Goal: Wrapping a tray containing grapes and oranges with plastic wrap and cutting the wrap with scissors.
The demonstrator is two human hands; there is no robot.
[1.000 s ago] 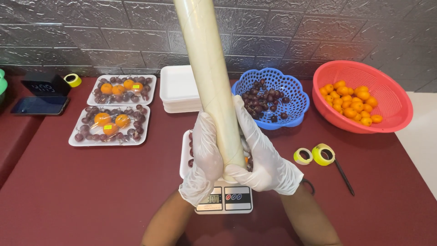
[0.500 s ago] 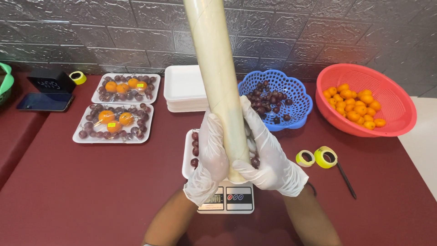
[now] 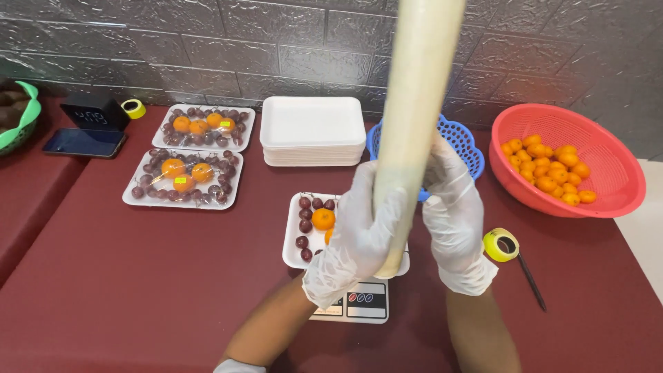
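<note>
Both my hands wear thin white gloves and hold a long cream-coloured roll (image 3: pixel 414 103) upright, tilted slightly to the right. My left hand (image 3: pixel 359 238) wraps around its lower end. My right hand (image 3: pixel 452 214) presses against its right side. Under the roll a white foam tray (image 3: pixel 293 238) with dark grapes and an orange fruit (image 3: pixel 322 219) sits on a small digital scale (image 3: pixel 352 304). Much of that tray is hidden by my hands.
Two wrapped fruit trays (image 3: pixel 183 179) lie at the left, a stack of white foam trays (image 3: pixel 312 131) behind the scale. A blue basket (image 3: pixel 466 148), a red basket of small oranges (image 3: pixel 570 162), yellow tape rolls (image 3: pixel 501 244), a phone (image 3: pixel 83 141) and a green basket (image 3: pixel 24 114) surround them.
The roll has leaned to the right and my hands have risen with it, uncovering the left part of the tray on the scale. The camera has moved closer.
</note>
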